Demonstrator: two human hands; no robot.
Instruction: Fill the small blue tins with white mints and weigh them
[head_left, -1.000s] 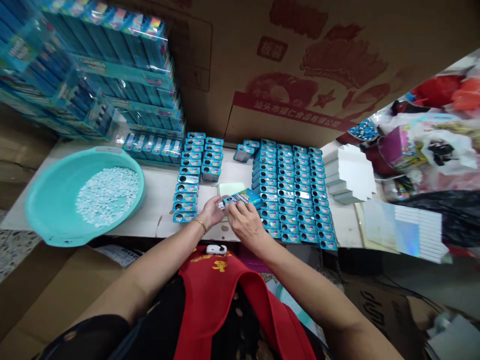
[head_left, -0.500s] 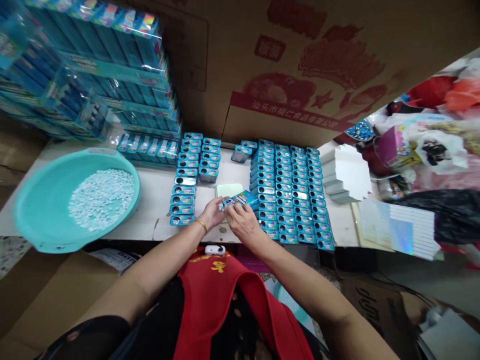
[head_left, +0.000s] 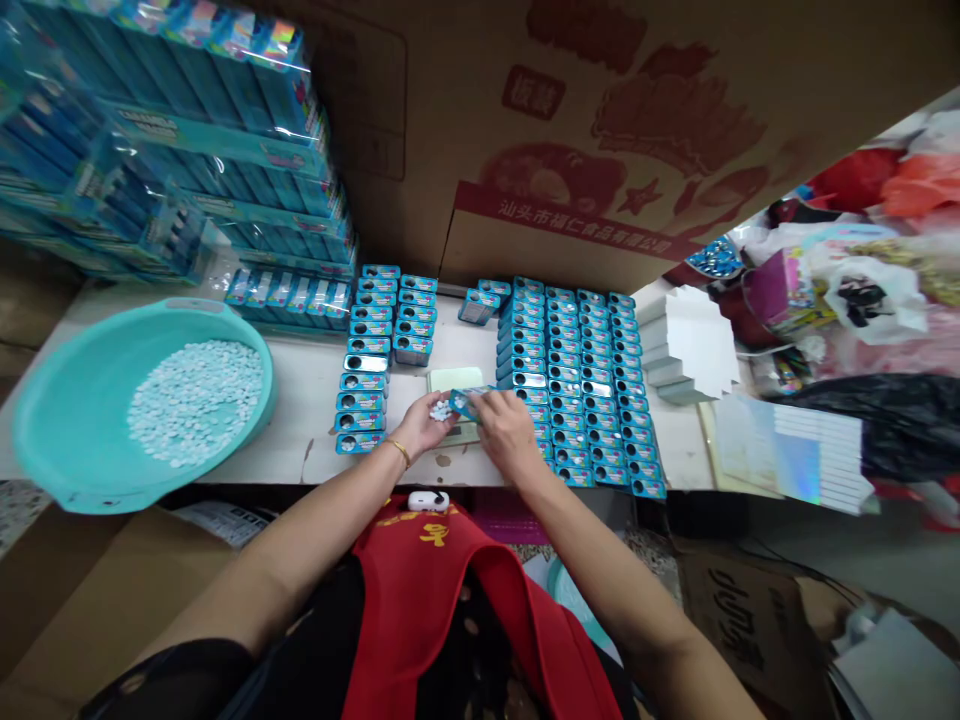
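My left hand (head_left: 425, 424) is cupped palm up with a small heap of white tablet candies (head_left: 441, 410) in it. My right hand (head_left: 508, 432) grips a blue printed box (head_left: 469, 402), tilted so that its end is over the left palm, by the candies. Behind both hands lies a small pale-green kitchen scale (head_left: 454, 379), partly covered by them. To the left stands a row of upright blue boxes (head_left: 365, 382) with dark round openings in their tops. On the right, several columns of the same boxes (head_left: 568, 390) stand close together, some with white tablets on top.
A turquoise basin (head_left: 255, 395) of white tablets is at the left. Behind it rise plastic-wrapped stacks of blue boxes (head_left: 277, 130). A big cardboard carton (head_left: 450, 130) walls off the back. Folded white card (head_left: 690, 345) and shiny sheets (head_left: 795, 450) lie at the right.
The box in my right hand has turned and moved slightly right of my left hand. My left palm has opened up, showing the white candies in it.
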